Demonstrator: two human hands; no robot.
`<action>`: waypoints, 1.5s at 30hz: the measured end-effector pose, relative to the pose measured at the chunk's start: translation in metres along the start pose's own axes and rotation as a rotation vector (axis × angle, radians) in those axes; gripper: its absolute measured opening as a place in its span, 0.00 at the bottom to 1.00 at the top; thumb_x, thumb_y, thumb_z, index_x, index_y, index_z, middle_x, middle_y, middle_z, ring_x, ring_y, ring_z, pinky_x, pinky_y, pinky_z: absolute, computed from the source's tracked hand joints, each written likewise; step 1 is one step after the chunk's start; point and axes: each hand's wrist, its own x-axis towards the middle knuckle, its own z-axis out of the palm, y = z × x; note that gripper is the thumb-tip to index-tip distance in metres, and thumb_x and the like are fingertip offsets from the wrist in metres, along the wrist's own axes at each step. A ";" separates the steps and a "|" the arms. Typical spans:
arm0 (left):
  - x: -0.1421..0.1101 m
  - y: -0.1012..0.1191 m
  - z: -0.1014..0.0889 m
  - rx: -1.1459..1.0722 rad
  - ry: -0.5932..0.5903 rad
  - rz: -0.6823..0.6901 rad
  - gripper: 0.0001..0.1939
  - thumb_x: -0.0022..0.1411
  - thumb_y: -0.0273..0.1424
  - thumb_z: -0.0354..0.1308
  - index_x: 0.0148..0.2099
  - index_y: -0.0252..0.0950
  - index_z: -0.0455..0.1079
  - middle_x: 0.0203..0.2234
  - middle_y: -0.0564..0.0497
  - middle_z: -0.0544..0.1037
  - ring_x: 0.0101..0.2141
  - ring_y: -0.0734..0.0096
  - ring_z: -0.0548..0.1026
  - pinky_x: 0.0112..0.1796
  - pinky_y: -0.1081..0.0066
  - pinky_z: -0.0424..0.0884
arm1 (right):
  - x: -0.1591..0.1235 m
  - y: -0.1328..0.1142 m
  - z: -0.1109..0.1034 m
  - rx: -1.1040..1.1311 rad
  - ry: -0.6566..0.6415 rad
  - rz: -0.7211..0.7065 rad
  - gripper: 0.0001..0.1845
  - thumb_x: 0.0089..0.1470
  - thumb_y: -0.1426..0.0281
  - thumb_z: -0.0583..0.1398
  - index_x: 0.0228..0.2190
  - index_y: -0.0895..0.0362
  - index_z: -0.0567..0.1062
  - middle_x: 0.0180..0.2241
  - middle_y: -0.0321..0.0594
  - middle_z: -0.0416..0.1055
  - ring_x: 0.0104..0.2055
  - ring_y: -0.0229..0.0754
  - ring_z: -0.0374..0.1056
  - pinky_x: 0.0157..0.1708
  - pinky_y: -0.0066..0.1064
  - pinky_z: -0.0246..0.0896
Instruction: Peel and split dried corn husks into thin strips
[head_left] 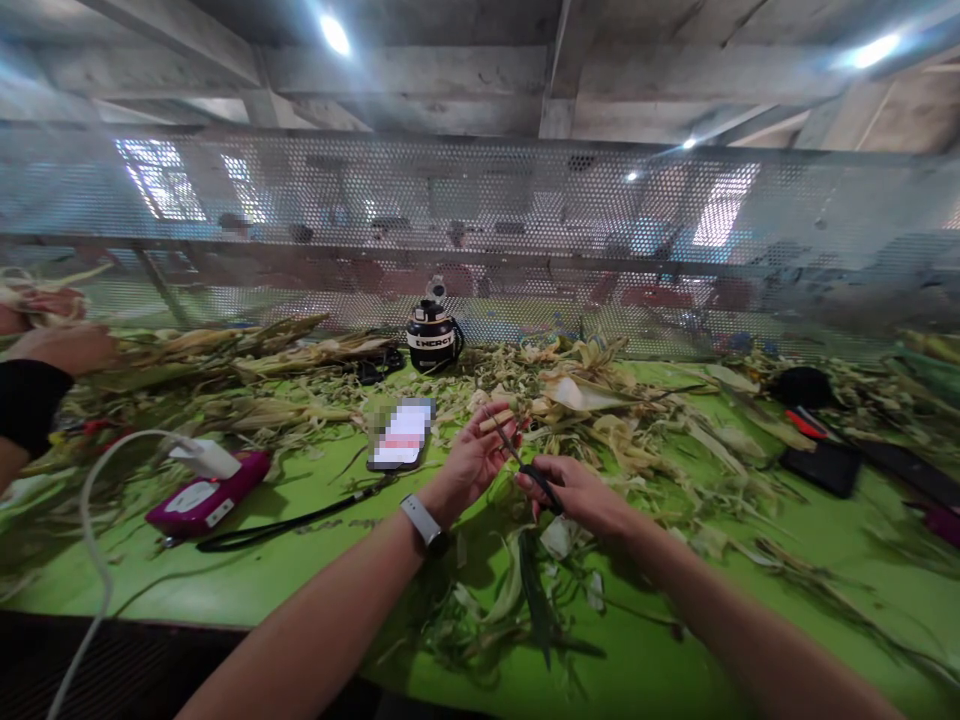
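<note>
My right hand (pixel 566 485) is closed round the black handles of a pair of scissors (pixel 540 484), whose blades point up and to the left. My left hand (pixel 478 455) pinches a small pale yellow strip of corn husk (pixel 495 421) close to the blades. Whether the blades touch the strip I cannot tell. Below both hands, green and pale husk scraps (pixel 517 590) lie scattered on the green table (pixel 330 590). Beyond them a heap of dried corn husks (pixel 592 400) is spread out. A grey watch (pixel 423 522) is on my left wrist.
A phone (pixel 403 435) with a black strap lies left of my hands. Farther left stands a purple power strip (pixel 210 495) with a white charger and cable. A black bottle (pixel 433 338) stands before the perforated screen (pixel 480 200). Another person's hand (pixel 64 345) holds husks at far left.
</note>
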 end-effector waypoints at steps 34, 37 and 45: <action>0.000 -0.002 0.000 0.048 -0.014 -0.004 0.16 0.44 0.21 0.67 0.37 0.36 0.70 0.28 0.54 0.76 0.29 0.77 0.74 0.34 0.76 0.70 | 0.002 0.002 -0.002 0.061 0.004 0.022 0.29 0.43 0.43 0.58 0.22 0.58 0.66 0.20 0.33 0.64 0.22 0.34 0.59 0.23 0.26 0.52; 0.000 -0.002 0.000 0.051 -0.011 -0.002 0.15 0.44 0.21 0.67 0.36 0.36 0.70 0.28 0.55 0.76 0.29 0.77 0.74 0.34 0.76 0.70 | 0.003 0.003 -0.002 0.051 0.008 0.024 0.28 0.44 0.44 0.59 0.21 0.58 0.66 0.19 0.32 0.64 0.22 0.34 0.59 0.23 0.26 0.51; 0.004 -0.005 -0.004 0.046 -0.010 0.020 0.16 0.43 0.21 0.67 0.37 0.36 0.70 0.29 0.55 0.76 0.32 0.74 0.75 0.34 0.75 0.69 | 0.004 0.003 -0.001 0.016 0.040 0.024 0.26 0.46 0.46 0.58 0.19 0.57 0.64 0.18 0.31 0.61 0.22 0.33 0.57 0.23 0.25 0.51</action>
